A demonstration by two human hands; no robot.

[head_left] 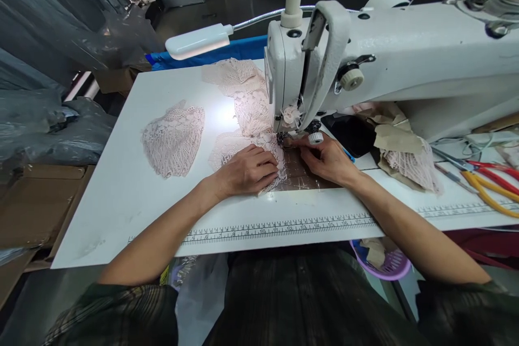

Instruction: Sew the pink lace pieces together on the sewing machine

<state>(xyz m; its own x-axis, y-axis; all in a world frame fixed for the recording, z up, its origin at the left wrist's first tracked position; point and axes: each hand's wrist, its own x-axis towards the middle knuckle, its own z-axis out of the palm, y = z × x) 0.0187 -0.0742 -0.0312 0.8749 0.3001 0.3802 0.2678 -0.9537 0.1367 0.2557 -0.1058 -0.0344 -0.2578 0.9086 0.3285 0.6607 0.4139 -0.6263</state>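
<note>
My left hand rests on a pale pink lace piece, fingers together and slightly bent, pressing it to the table left of the needle. The lace reaches the presser foot of a white sewing machine. My right hand is just right of the foot, its index finger and thumb drawn close together beside it; what lies between them is too small to make out. More lace stretches behind my left hand toward the back. A separate lace piece lies flat farther left.
A white lamp hangs over the table's back edge. On the right are wrapped lace, tweezers and scissors with orange handles. A printed ruler runs along the front edge. Below hangs a purple basket.
</note>
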